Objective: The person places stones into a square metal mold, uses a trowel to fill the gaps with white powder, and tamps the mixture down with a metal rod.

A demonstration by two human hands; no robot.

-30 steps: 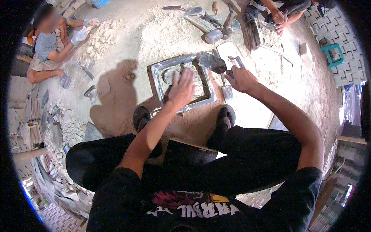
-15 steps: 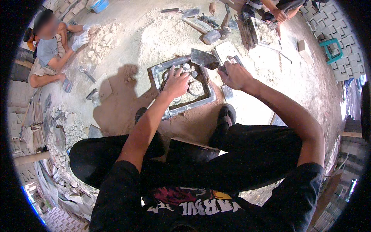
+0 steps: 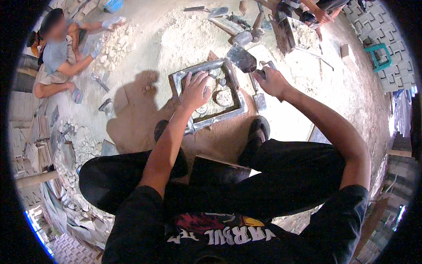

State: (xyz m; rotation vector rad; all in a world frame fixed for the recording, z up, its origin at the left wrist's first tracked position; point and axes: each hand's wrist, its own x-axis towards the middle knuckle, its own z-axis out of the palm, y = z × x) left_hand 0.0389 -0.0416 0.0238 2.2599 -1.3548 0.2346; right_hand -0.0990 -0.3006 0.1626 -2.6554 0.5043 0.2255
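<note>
- Grey frame (image 3: 223, 117): my left hand (image 3: 195, 91) over it near left edge, can't tell if gripping
- Trowel (image 3: 241, 57): clamped in my right hand (image 3: 273, 82), blade near frame's upper right corner

Dark trowel (image 3: 241, 58) in right grip (image 3: 273, 82)

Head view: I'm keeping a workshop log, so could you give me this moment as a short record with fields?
Left hand: over the left part of the square frame, fingers spread; any grip is hidden. This is the left hand.
Right hand: the right hand grips a dark-bladed trowel.
Frame contents: pale material, round piece.
Beyond frame: mallet.
Upper left: seated co-worker, pale lumps.
Far right: green stool.
</note>
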